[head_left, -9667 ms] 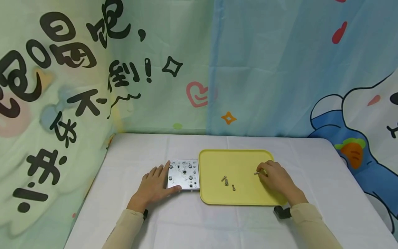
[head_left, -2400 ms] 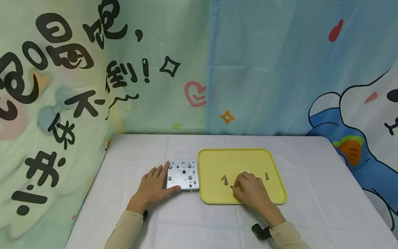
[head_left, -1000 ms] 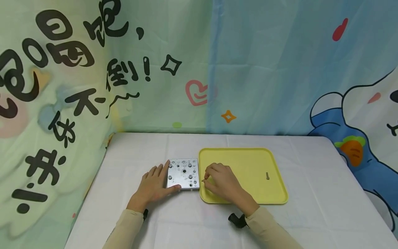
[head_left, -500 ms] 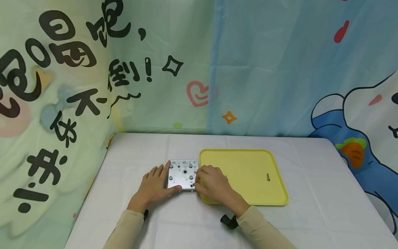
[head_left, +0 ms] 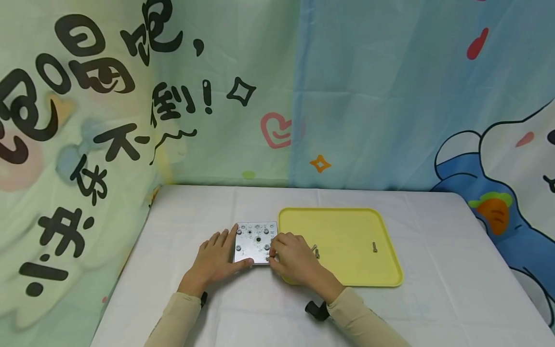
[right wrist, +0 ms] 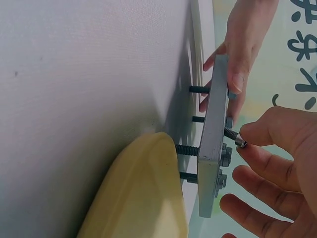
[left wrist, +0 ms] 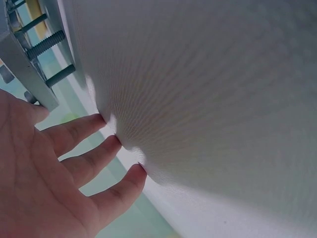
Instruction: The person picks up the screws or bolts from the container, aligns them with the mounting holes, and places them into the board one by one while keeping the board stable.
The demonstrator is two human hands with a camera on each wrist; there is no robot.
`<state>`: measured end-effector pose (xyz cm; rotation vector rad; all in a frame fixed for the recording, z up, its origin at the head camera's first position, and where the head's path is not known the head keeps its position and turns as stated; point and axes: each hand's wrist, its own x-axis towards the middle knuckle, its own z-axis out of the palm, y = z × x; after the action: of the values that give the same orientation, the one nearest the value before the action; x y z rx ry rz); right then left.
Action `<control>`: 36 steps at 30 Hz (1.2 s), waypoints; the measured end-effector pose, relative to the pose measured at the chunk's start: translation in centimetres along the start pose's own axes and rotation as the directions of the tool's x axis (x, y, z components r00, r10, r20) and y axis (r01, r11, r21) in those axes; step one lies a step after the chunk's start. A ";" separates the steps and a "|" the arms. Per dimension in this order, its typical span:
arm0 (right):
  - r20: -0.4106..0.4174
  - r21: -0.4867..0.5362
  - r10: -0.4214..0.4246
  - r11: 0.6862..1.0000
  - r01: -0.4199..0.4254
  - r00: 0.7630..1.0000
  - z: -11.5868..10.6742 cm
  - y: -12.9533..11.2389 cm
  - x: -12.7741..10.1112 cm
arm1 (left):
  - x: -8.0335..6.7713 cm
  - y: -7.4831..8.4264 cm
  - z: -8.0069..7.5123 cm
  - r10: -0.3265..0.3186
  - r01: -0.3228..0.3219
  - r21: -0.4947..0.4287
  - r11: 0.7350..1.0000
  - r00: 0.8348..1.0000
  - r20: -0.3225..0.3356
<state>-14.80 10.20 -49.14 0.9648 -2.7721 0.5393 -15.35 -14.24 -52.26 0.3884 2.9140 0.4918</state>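
A silvery metal plate (head_left: 252, 254) with several holes and screws lies on the table, raised on screw shanks that stick out below it. My left hand (head_left: 212, 262) rests at its left side, thumb on the front edge and forefinger at the far left corner. In the left wrist view, three fingertips (left wrist: 134, 174) press on the white cloth. Over the plate's right front part, my right hand (head_left: 299, 260) pinches a small socket-head screw (right wrist: 231, 134) between thumb and forefinger. The right wrist view shows that screw tilted, its shank end at the plate's top face.
A yellow tray (head_left: 347, 224) adjoins the plate's right side. One screw (head_left: 375, 247) lies at the tray's right, and two more, including a darker screw (head_left: 317, 253), lie near my right hand. White cloth (head_left: 256, 308) covers the table; printed curtains hang behind.
My right hand has set one screw down at the tray's right and picked up another. It has carried that one left to the plate. My left hand has stayed in place.
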 end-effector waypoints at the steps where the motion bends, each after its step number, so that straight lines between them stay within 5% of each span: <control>1: -0.002 0.002 0.000 1.000 0.000 1.000 0.0 0.0 0.0 | 0.0 0.0 0.0 0.000 0.000 0.000 1.000 1.000 -0.001; 19: 0.001 0.007 0.022 1.000 -0.022 1.000 -0.1 0.2 -0.1 | 0.1 0.0 0.1 0.005 -0.005 0.003 1.000 1.000 -0.001; 36: -0.096 -0.018 0.161 0.986 -0.164 0.982 -1.5 4.6 -4.6 | 0.0 0.0 0.0 0.003 -0.003 -0.018 1.000 1.000 0.009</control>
<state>-14.06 16.74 -50.24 0.6921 -2.7807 0.5547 -15.34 -14.26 -52.24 0.3922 2.8984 0.5142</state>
